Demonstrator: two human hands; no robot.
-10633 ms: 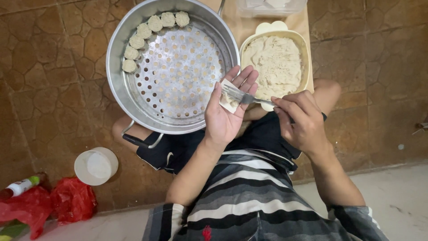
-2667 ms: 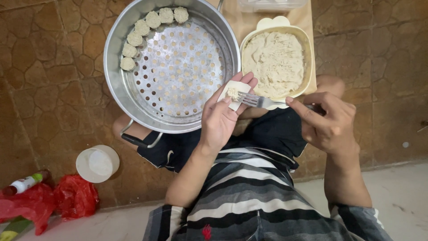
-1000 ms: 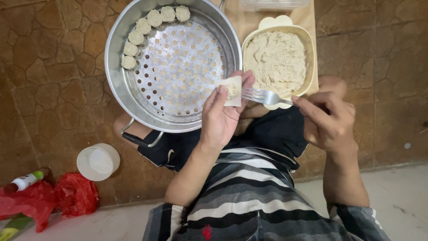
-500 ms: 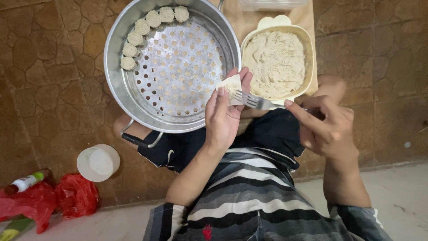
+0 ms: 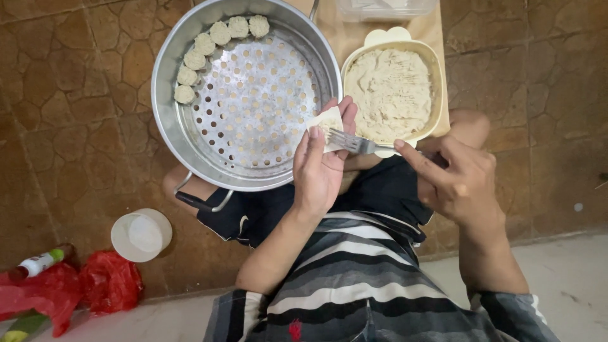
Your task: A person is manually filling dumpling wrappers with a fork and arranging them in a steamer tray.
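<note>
Sitting on a brown tiled floor (image 5: 69, 114), looking straight down over a striped shirt (image 5: 354, 285) and dark shorts (image 5: 380, 190). Left hand (image 5: 323, 168) cupping a small pale dumpling wrapper (image 5: 327, 123) across the fingertips, palm up, fingers curled loosely around it, hovering over the near rim of a big metal steamer tray (image 5: 171, 136). Right hand (image 5: 459, 180) closed around the handle of a metal fork (image 5: 358, 144), index finger stretched along it, tines pressing into the wrapper in the left hand. Just beyond the fork, sitting on a wooden board (image 5: 437, 31), a cream-coloured oval dish (image 5: 437, 69) full of pale minced filling (image 5: 392, 88), touching the steamer's right side. Inside the perforated tray, six finished dumplings (image 5: 209, 44) curving along the far left wall, touching one another. Down at the left, well apart from the hands, lying on the floor: a round white lid (image 5: 141, 234), a crumpled red plastic bag (image 5: 82, 288) and a small bottle with a green cap (image 5: 38, 263). A clear plastic container (image 5: 386, 7) peeking in at the top edge, beyond the dish.
</note>
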